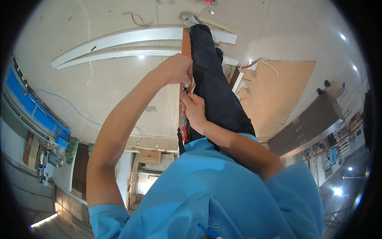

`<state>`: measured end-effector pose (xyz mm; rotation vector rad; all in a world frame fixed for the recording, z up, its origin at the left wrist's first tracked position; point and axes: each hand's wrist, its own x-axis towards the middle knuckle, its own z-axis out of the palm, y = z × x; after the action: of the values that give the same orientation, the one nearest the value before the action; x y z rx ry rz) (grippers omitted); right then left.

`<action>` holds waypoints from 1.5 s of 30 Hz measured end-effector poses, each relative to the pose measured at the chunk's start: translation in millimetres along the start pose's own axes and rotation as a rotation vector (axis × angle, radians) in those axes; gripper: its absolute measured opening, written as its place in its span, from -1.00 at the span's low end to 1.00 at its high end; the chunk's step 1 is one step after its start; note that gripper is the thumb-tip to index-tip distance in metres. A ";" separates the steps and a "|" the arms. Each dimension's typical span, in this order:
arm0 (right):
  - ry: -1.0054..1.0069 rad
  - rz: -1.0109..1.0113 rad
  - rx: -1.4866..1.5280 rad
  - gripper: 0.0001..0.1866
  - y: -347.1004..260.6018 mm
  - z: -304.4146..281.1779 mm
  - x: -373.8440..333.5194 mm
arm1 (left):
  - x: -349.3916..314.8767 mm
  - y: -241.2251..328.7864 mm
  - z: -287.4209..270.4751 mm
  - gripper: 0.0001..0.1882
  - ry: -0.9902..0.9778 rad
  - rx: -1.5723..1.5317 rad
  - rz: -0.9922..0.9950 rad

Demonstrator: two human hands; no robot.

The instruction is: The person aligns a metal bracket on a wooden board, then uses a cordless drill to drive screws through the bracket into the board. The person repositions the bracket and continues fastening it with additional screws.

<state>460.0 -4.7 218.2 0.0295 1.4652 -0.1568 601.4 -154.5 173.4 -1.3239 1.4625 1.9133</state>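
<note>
A long, narrow reddish-brown board (186, 42) runs away from me along the left side of my outstretched leg. My left hand (177, 68) is over the board, its fingers curled together and pointing down; what they hold is hidden behind them. Just nearer to me, my right hand (194, 108) is closed at the board, with its fingertips against a small silver-and-dark metal fitting (185, 87). That fitting lies between the two hands, too small to make out fully. A red object with pale markings (183, 132) sits by the board near my waist.
White strips (123, 38) lie on the floor ahead, beyond my left hand. A brown sheet (278, 87) lies to the right, near a dark cabinet with handles (306, 123). A thin blue hose (71, 104) crosses the floor toward blue equipment (36, 107) at the left.
</note>
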 end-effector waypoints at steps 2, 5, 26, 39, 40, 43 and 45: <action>-0.020 0.008 0.008 -0.67 -0.1 -0.8 0.4 | 1.0 0.5 0.5 -0.75 0.003 0.012 -0.017; -0.027 0.020 0.009 -0.68 -0.8 -1.6 1.9 | 3.8 0.1 -1.2 -0.74 -0.006 0.036 -0.013; -0.039 -0.032 -0.022 -0.68 0.5 -1.2 -0.7 | 8.9 -2.8 -11.3 -0.71 -0.101 -0.019 0.013; -0.031 -0.058 -0.042 -0.70 2.8 -0.5 -1.1 | 11.4 -10.1 -8.9 -0.71 -0.116 -0.055 0.016; -0.022 -0.044 -0.061 -0.70 2.4 -0.5 -1.6 | 11.4 -9.8 -9.3 -0.71 -0.128 -0.061 0.013; -0.016 -0.043 -0.096 -0.70 -1.0 -0.3 -3.5 | 10.9 -8.0 -10.5 -0.71 -0.127 -0.063 0.014; -0.017 -0.039 -0.111 -0.70 -3.8 0.1 -5.2 | 9.7 -6.8 -11.1 -0.71 -0.124 -0.057 0.009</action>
<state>459.1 -8.1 223.7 -0.0905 1.4561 -0.1076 606.8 -164.0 161.4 -1.2011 1.3649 2.0182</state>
